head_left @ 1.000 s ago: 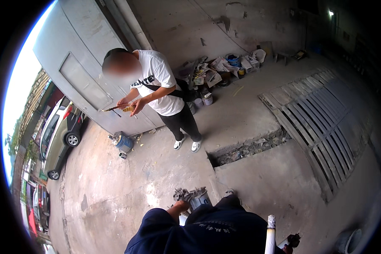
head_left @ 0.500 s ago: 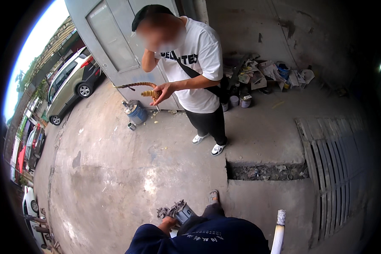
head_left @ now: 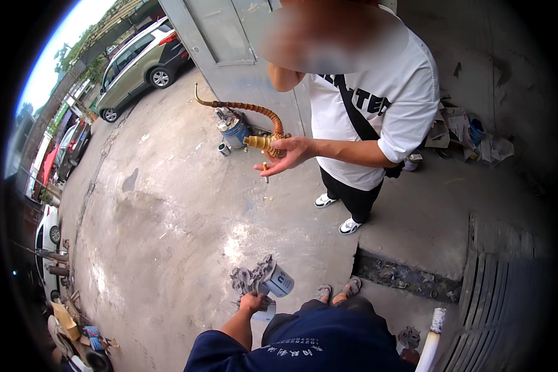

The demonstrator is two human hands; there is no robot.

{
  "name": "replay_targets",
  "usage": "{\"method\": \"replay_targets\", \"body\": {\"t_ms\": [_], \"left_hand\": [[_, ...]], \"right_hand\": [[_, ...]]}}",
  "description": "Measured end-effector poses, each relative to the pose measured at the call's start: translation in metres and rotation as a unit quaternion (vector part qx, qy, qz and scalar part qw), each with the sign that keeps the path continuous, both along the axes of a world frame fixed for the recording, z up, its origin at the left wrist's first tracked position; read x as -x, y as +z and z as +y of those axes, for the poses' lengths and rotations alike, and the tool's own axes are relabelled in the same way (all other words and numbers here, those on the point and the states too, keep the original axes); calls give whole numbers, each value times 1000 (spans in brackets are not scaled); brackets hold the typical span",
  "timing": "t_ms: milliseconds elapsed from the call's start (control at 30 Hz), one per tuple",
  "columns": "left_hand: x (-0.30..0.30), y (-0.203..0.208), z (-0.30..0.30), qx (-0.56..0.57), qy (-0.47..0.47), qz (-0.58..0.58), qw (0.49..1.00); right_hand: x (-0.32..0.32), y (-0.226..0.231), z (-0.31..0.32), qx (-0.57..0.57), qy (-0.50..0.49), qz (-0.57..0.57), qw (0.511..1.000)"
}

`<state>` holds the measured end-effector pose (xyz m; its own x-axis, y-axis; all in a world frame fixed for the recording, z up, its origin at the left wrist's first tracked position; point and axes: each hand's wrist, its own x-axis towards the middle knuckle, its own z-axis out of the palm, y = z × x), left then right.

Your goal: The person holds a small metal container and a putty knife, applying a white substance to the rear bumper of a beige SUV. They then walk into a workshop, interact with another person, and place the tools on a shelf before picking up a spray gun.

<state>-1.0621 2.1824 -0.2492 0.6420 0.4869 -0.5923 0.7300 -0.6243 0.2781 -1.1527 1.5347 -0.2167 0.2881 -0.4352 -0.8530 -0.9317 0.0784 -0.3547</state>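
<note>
My left hand [head_left: 252,302] is closed round the rim of tin cans held low in front of me. One can [head_left: 280,283] is grey-white and tilted, its upper side caked with lumpy grey dried material. A second pale can [head_left: 267,309] shows just below it, partly behind my fingers. Beside my right hip, only a small patch of my right hand [head_left: 410,356] shows, its fingers hidden. Touching or just beyond it is a grey crusted lump [head_left: 409,337], its kind unclear. A lit cigarette [head_left: 432,341] stands close to the camera at lower right, with no hand seen on it.
Facing me, a person in a white shirt [head_left: 347,130] holds a curved, ringed brown pipe-like object [head_left: 254,110] and a cigarette. A debris-filled trench [head_left: 409,273] and slatted grate [head_left: 496,291] lie right. A blue bucket [head_left: 234,133] stands by the grey door [head_left: 254,74]; cars are parked left.
The person and the door appear closer and further right. My left arm reaches further out, showing more of the cans. My second foot and the crusted lump on my right have come into view.
</note>
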Motion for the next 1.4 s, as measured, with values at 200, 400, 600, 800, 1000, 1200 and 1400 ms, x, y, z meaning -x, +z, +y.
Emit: {"method": "replay_targets", "body": {"t_ms": [200,400,600,800,1000,1200,1400], "left_hand": [[-3,18,-15,62,115,85,988],[14,6,-40,133,209,177,953],[-18,2,-54,141,198,252,937],[-35,-36,-37,88,143,189,968],[-103,-24,-13,61,117,83,988],[-148,-17,7,52,117,51,990],[-162,-2,11,71,99,99,988]], "right_hand": [[-111,-33,-32,18,106,-34,994],[-164,-58,-54,-60,110,-7,992],[-222,22,23,0,115,62,991],[-250,20,16,11,125,116,985],[-295,30,30,16,115,97,989],[-313,27,45,2,59,48,997],[-325,57,55,-29,128,147,980]]}}
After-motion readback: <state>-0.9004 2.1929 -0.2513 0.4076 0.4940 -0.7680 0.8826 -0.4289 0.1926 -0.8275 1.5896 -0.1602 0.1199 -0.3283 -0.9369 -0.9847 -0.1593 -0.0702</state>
